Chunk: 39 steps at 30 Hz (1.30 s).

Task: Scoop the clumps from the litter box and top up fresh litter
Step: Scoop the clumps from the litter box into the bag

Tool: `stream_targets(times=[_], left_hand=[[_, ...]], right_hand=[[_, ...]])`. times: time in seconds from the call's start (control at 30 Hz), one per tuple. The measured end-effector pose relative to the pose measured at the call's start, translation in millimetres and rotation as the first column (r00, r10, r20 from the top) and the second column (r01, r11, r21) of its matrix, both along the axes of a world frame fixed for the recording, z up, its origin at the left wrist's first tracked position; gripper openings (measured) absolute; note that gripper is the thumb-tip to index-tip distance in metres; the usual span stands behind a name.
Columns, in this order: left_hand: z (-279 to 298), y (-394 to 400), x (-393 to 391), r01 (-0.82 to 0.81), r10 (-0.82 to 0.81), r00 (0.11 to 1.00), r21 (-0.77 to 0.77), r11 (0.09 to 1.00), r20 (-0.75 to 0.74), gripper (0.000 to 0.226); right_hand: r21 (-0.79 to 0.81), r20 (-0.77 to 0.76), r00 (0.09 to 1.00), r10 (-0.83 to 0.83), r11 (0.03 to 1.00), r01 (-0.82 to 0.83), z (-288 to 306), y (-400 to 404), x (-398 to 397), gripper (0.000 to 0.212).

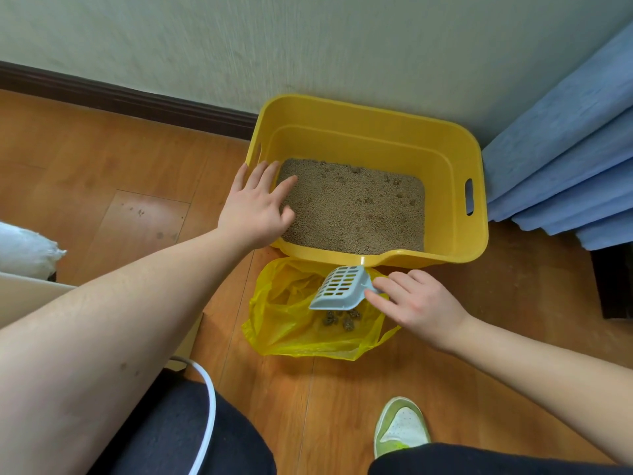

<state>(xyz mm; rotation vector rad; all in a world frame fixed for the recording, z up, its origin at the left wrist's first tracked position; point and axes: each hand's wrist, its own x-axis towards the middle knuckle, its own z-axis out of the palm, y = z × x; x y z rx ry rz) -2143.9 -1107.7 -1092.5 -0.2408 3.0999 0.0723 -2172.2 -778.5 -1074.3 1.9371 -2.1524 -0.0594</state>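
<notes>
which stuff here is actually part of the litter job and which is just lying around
Part of the job: yellow litter box with litter; slotted scoop held in the right hand; yellow bag holding clumps; left hand at the box rim.

Lying about: blue curtain; white cable; white bundle.

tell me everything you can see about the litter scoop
The litter scoop is pale blue-grey plastic with rows of rectangular slots in its blade. The right hand holds its handle, tilting it over the open yellow bag in front of the litter box. It looks empty; dark clumps lie in the bag below.
</notes>
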Motion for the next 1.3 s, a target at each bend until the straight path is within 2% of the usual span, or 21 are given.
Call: stream_targets(times=[0.13,0.3,0.4,0.47,0.6,0.7,0.77,0.87,1.03,1.17,1.3], left_hand=[[0,0,0,0.001,-0.001,1.0,0.001,1.0,0.006,0.066],[1,0,0,0.001,-0.001,1.0,-0.005,1.0,0.018,0.065],[1,0,0,0.005,-0.005,1.0,-0.003,1.0,0.017,0.065],[0,0,0,0.007,-0.006,1.0,-0.004,1.0,0.021,0.066],[1,0,-1,-0.001,0.001,1.0,-0.007,1.0,0.01,0.068],[1,1,0,-0.006,0.006,1.0,0.003,1.0,0.0,0.068],[0,2,1,-0.04,0.04,0.999,0.013,0.999,-0.022,0.067],[-2,3,1,-0.137,0.139,0.989,0.043,0.99,-0.043,0.064],[-1,2,0,-0.144,0.145,0.989,0.072,0.987,-0.003,0.066],[0,2,0,-0.132,0.131,0.991,0.077,0.988,0.015,0.066],[1,2,0,-0.137,0.136,0.991,0.094,0.986,0.015,0.065]], right_hand=[[-0.012,-0.003,0.999,0.053,0.999,-0.053,-7,9,5,0.028],[-0.032,0.002,1.0,-0.01,0.999,0.011,-19,19,12,0.04],[-0.027,0.092,0.993,-0.074,0.997,0.076,-25,23,14,0.043],[-0.01,0.222,0.96,-0.173,0.984,0.179,-25,25,11,0.045],[-0.026,0.495,0.783,-0.377,0.894,0.447,-12,16,-4,0.047],[-0.002,0.659,0.56,-0.503,0.743,0.669,10,5,-20,0.043],[0.056,0.729,0.414,-0.545,0.65,0.758,29,-3,-39,0.036],[0.182,0.799,0.191,-0.571,0.531,0.827,49,-13,-84,0.029],[0.487,0.677,-0.09,-0.73,0.353,0.799,49,-13,-140,0.027],[0.569,0.656,-0.223,-0.721,0.279,0.773,31,-15,-148,0.027],[0.593,0.639,-0.249,-0.728,0.259,0.762,12,-22,-152,0.027]])
